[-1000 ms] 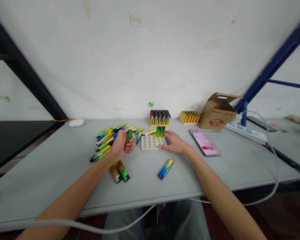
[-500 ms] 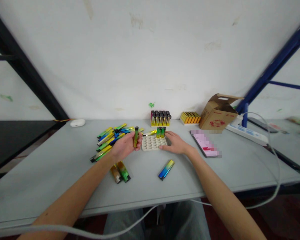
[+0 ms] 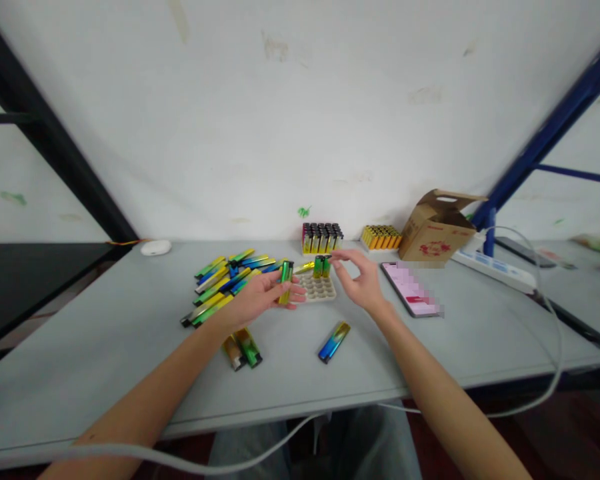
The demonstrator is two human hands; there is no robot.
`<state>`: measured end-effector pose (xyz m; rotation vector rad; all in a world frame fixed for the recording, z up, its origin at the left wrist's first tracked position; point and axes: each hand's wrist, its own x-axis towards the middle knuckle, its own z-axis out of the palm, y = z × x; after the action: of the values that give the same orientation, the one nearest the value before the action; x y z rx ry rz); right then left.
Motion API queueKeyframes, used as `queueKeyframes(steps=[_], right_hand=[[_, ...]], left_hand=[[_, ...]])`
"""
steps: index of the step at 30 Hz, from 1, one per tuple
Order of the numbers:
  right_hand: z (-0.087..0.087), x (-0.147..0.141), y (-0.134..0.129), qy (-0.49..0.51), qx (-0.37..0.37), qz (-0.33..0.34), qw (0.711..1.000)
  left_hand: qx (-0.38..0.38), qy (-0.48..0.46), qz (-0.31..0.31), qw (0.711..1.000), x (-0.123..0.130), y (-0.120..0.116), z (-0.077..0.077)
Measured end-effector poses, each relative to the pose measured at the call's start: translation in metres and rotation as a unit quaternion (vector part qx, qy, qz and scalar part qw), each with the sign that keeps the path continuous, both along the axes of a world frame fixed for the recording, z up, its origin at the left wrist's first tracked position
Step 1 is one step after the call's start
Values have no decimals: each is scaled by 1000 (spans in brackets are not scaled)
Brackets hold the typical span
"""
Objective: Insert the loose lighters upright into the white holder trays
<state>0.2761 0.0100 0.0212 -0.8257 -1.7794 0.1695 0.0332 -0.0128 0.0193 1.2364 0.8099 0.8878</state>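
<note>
My left hand (image 3: 263,297) is closed around a green and yellow lighter (image 3: 285,283), held upright at the left side of a white tray with round hollows (image 3: 320,291). Two green lighters (image 3: 322,267) stand side by side at the tray's back edge. My right hand (image 3: 361,277) is just right of them, its thumb and fingers apart and nothing visible between them. The fingertips are close to the standing pair; I cannot tell if they touch. Left of my left hand lies a loose pile of yellow, green and blue lighters (image 3: 220,287).
A blue and yellow lighter (image 3: 335,342) lies near the front, two more lighters (image 3: 242,348) by my left forearm. Along the wall are a full lighter rack (image 3: 322,239), a block of orange-yellow cylinders (image 3: 381,237) and an open cardboard box (image 3: 433,233). A phone (image 3: 410,290) lies right.
My left hand has moved right with its lighter and now covers the tray's left part. My right hand has lifted off the tray's right edge, thumb raised, fingers spread.
</note>
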Motion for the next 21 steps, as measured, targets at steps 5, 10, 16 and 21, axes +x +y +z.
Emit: queueKeyframes(steps=[5, 10, 16, 21], right_hand=[[-11, -32, -13, -51, -19, 86, 995], [-15, -42, -15, -7, -60, 83, 995], [-13, -43, -15, 74, -133, 96, 984], [-15, -49, -16, 130, -182, 110, 968]], left_hand=[[54, 33, -34, 997, 6, -1, -3], [79, 56, -6, 995, 7, 0, -3], [92, 95, 13, 991, 6, 0, -3], [100, 102, 22, 990, 5, -1, -2]])
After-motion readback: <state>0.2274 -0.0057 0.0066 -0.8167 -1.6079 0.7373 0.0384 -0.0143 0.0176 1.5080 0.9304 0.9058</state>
